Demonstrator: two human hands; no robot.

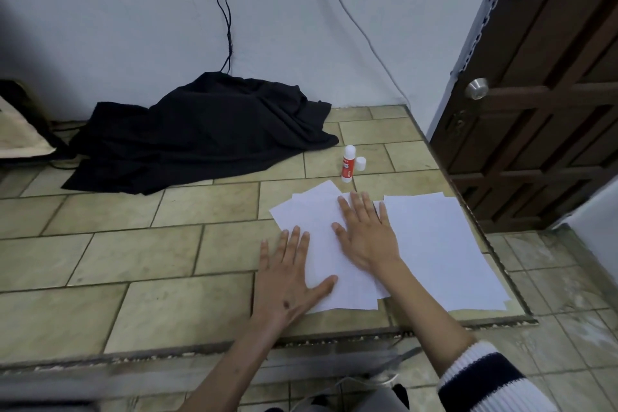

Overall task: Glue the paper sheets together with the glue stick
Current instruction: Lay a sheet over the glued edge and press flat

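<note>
White paper sheets lie overlapped on the tiled counter, slightly askew to each other. My left hand rests flat on their lower left edge, fingers spread. My right hand presses flat on the middle of the same sheets. A second stack of white paper lies to the right, near the counter's edge. The red and white glue stick stands upright beyond the sheets, uncapped, with its white cap standing beside it on the right.
A crumpled black cloth covers the back of the tiled counter. Cables hang down the wall behind it. A brown door with a metal knob stands at the right. The counter's front edge runs just below my wrists.
</note>
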